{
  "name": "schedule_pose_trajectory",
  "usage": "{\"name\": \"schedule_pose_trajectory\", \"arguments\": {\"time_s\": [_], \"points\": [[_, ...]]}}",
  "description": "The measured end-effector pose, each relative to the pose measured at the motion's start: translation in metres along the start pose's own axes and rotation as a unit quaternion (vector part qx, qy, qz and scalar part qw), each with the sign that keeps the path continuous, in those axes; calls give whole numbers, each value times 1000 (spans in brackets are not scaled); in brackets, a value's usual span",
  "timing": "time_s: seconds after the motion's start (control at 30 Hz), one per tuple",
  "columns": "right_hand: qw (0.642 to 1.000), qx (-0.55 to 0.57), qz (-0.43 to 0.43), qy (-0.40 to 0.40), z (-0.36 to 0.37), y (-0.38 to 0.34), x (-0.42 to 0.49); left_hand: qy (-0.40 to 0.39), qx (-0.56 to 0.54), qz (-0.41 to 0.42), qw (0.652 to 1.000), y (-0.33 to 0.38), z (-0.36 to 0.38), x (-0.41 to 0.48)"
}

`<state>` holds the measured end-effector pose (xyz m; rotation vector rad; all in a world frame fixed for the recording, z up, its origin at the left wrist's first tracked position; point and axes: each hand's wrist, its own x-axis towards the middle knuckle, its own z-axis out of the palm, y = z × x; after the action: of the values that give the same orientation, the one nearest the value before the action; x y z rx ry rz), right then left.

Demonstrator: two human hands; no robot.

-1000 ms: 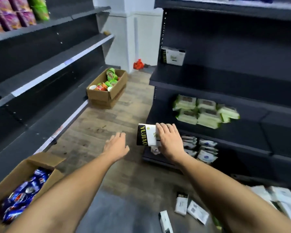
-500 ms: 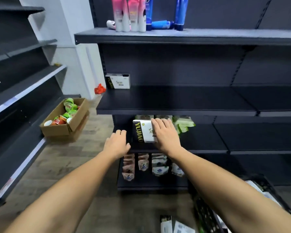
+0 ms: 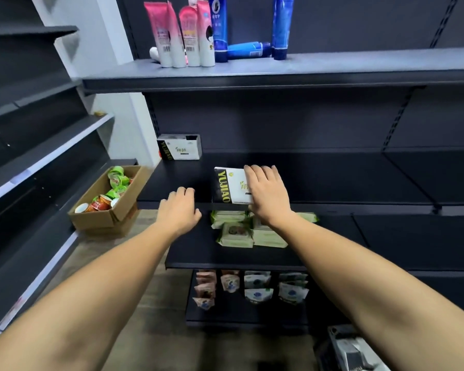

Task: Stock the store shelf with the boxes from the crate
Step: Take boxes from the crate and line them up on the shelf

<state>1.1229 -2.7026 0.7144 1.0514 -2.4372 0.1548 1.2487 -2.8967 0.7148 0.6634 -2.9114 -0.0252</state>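
Observation:
My right hand [image 3: 268, 195] grips a white box with a black "YUJIAO" side [image 3: 229, 186] and holds it over the front part of the dark middle shelf [image 3: 332, 180]. A second box of the same kind [image 3: 179, 147] stands at the back left of that shelf. Just left of the held box, my left hand [image 3: 179, 210] hovers at the shelf's front edge with loosely curled fingers and nothing in it. The black crate [image 3: 346, 349] with more boxes shows at the bottom right corner.
Pink and blue tubes [image 3: 188, 36] stand on the shelf above. Green wipe packs [image 3: 239, 228] lie on the shelf below, small pouches [image 3: 252, 287] lower still. A cardboard box of cups [image 3: 107, 199] sits on the floor at left, beside another dark shelving unit [image 3: 38, 156].
My view has swung up and right from the aisle floor to the shelving. My right hand has lifted the box from low down to the level of the middle shelf, the left hand rising alongside.

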Motion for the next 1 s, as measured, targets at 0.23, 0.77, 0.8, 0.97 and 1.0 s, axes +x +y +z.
{"name": "schedule_pose_trajectory", "arguments": {"time_s": [0.23, 0.77, 0.8, 0.97, 1.0], "points": [[999, -28, 26, 11, 17, -26, 58, -1, -23, 39, 999, -33, -3, 63], [999, -37, -18, 1, 44, -22, 104, -89, -436, 96, 890, -34, 1, 141], [999, -35, -26, 9, 44, -18, 104, -91, -476, 91, 870, -30, 2, 142], [999, 4, -40, -10, 43, 2, 115, -100, -555, 33, 825, -21, 9, 146], [998, 18, -34, -39, 38, 3, 119, -84, -544, 28, 834, -21, 9, 147]]}}
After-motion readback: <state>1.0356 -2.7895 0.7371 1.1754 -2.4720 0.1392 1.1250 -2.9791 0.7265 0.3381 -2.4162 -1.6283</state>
